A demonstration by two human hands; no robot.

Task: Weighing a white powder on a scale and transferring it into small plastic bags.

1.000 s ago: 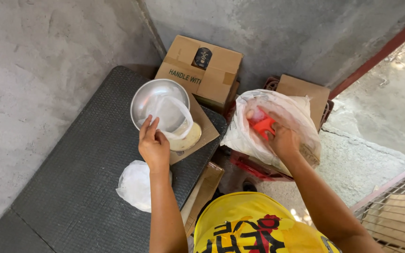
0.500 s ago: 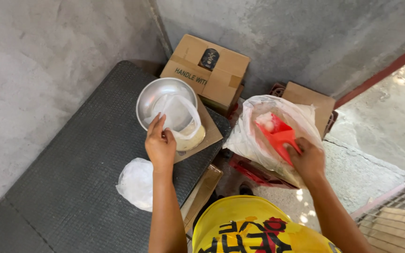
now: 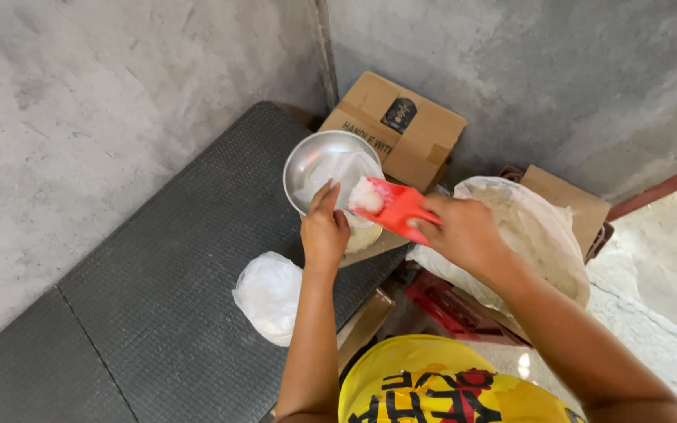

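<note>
Since a second ago my right hand has left the large white sack at three o'clock and carried the red scoop, grip clenched on its handle, over the clear bag in the steel bowl. Filling is underway. My left hand pinches the bag's mouth open. The white powder is heaped; the bag's fill level is hidden.

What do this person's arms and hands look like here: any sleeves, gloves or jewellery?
Both forearms are bare, with no sleeves in view. The left hand and right hand wear no gloves, and no rings or watch show. Below is a yellow garment with black and red print.
</note>
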